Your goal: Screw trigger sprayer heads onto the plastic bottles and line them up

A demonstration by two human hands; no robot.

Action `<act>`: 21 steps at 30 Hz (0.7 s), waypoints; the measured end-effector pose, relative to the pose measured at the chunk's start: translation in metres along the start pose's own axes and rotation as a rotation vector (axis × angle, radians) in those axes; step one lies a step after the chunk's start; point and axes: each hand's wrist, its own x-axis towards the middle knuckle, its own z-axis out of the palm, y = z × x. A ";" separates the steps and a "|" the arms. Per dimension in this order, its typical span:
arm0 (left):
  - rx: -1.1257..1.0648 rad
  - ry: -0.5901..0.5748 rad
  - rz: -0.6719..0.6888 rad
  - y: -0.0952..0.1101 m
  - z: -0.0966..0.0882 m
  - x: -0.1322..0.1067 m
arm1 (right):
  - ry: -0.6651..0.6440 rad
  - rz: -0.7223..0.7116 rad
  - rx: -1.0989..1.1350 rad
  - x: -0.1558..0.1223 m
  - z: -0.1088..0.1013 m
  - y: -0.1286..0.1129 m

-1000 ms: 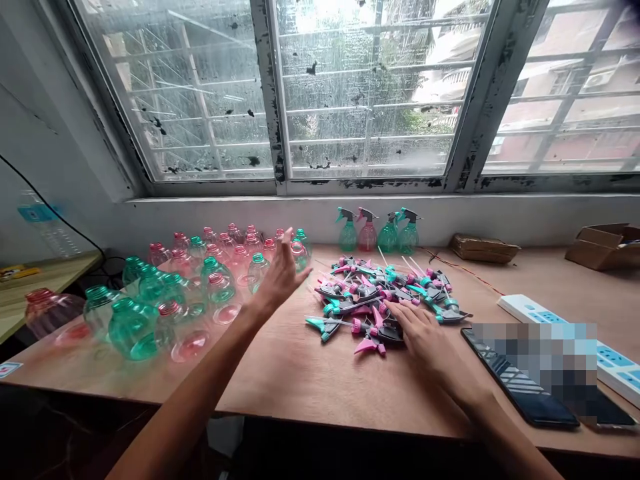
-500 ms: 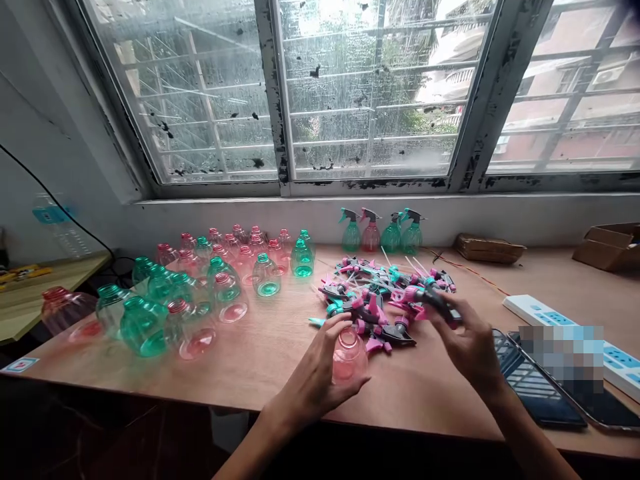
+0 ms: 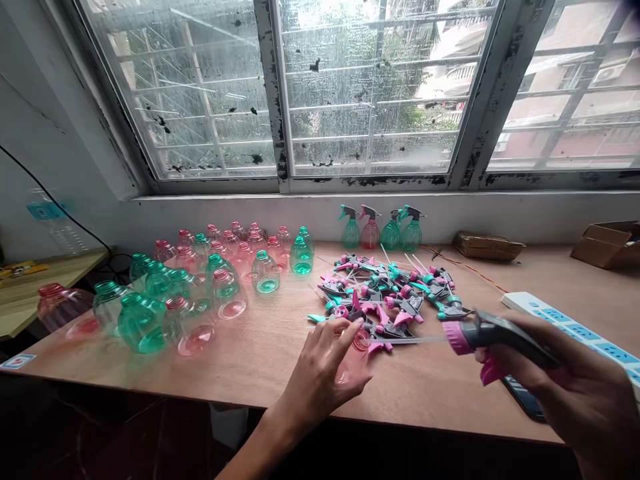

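My left hand (image 3: 320, 373) wraps round a clear pink bottle (image 3: 354, 353), tilted with its threaded mouth toward the right, low over the wooden table (image 3: 260, 353). My right hand (image 3: 575, 393) grips a grey and pink spray trigger head (image 3: 493, 337). Its thin clear dip tube (image 3: 410, 341) points left, with the tip at the bottle's mouth. Just behind lies a heap of loose pink, teal and grey trigger heads (image 3: 387, 293).
Several empty green and pink bottles (image 3: 200, 280) crowd the table's left. Assembled spray bottles (image 3: 381, 230) stand by the wall under the window. A white power strip (image 3: 575, 330), a dark phone (image 3: 525, 399) and cardboard boxes (image 3: 607, 243) lie at the right.
My left hand reached to the bottles, took a pink one and brought it near. My right hand lifted a trigger head from the heap, drew it right and aimed its tube at the bottle's mouth.
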 end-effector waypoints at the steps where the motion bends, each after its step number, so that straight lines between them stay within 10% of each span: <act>1: 0.030 -0.033 0.023 0.003 -0.004 0.000 | -0.049 -0.002 0.002 0.000 0.005 -0.003; 7: 0.184 -0.167 0.073 0.020 -0.017 0.002 | -0.521 -0.043 0.011 0.003 0.042 -0.005; 21: 0.348 0.042 0.052 0.014 -0.005 0.006 | -0.569 -0.056 0.000 -0.008 0.075 0.012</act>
